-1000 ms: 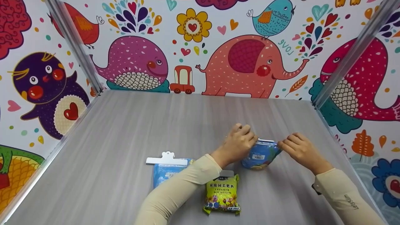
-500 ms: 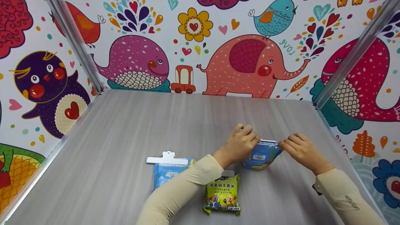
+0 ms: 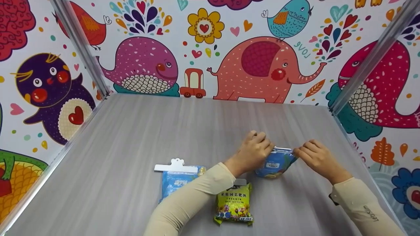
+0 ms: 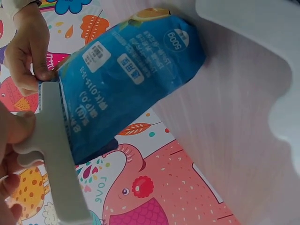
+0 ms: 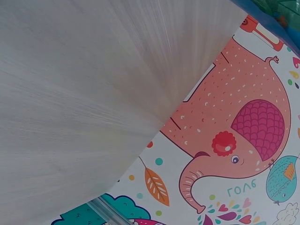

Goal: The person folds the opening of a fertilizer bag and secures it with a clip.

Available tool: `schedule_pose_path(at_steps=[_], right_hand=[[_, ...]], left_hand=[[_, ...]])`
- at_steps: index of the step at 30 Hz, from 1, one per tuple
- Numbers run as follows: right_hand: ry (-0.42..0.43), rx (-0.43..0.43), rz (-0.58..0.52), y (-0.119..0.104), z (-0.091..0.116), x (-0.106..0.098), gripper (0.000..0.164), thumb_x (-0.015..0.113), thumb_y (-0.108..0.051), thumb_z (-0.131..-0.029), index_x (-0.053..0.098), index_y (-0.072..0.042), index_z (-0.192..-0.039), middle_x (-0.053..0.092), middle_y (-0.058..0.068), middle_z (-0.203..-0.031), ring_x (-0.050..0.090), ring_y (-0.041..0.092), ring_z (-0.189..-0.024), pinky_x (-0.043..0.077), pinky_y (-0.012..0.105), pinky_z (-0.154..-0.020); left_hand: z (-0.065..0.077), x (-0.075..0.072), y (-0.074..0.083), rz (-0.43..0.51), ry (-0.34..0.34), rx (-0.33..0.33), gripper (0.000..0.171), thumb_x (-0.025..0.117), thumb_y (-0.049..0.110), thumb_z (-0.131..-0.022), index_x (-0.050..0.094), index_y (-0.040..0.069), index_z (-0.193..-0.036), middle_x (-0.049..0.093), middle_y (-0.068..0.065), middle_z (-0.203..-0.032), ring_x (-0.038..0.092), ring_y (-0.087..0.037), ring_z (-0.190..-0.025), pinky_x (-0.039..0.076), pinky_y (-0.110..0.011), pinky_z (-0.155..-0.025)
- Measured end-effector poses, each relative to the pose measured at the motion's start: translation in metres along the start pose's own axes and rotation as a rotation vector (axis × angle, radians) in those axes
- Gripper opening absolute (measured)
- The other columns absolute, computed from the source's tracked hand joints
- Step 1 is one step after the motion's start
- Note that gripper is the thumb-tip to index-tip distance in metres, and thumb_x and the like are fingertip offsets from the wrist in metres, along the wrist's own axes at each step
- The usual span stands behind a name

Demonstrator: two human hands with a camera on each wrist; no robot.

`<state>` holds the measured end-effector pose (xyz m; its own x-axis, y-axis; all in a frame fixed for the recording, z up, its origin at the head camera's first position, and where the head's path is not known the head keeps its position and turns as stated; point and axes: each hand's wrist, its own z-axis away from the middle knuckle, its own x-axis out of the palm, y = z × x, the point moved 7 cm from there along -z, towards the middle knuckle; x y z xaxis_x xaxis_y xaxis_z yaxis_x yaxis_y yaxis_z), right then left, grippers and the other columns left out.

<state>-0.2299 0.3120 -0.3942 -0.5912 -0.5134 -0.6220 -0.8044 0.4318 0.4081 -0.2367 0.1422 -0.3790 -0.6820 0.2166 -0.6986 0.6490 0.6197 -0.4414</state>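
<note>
In the head view my left hand (image 3: 251,153) and right hand (image 3: 317,160) hold up a blue printed pouch (image 3: 276,164), right of the middle of the table. The left wrist view shows a white sealing clip (image 4: 65,173) along the pouch's top edge. My left thumb and fingers grip the clip's handle, and part of the clip sticks out beyond the pouch. At the other top corner, my right fingers pinch the pouch. The right wrist view has only a bit of blue pouch (image 5: 276,21) in its upper corner; the hand is out of that frame.
A second blue pouch (image 3: 175,182) with a white clip (image 3: 176,167) lies left of my left sleeve, partly covered by it. A yellow-green bag (image 3: 233,203), with a pale clip (image 3: 239,181) at its top, lies in front. Cartoon-printed walls (image 3: 197,59) border the grey table (image 3: 147,131).
</note>
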Motion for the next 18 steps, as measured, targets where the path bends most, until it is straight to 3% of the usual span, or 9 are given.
schedule_pose_path(at_steps=[18], right_hand=[[-0.020,0.006,0.002,-0.0007,-0.0007,-0.0009,0.032,0.046,-0.019,-0.107,0.065,0.003,-0.092,0.063,0.010,-0.078,0.054,0.026,-0.069,0.046,0.038,-0.063]], left_hand=[[0.0037,0.0029,-0.0018,0.074,0.030,-0.016,0.027,0.065,0.037,-0.092,0.071,0.021,-0.113,0.070,0.004,-0.104,0.055,-0.015,-0.101,0.038,-0.035,-0.091]])
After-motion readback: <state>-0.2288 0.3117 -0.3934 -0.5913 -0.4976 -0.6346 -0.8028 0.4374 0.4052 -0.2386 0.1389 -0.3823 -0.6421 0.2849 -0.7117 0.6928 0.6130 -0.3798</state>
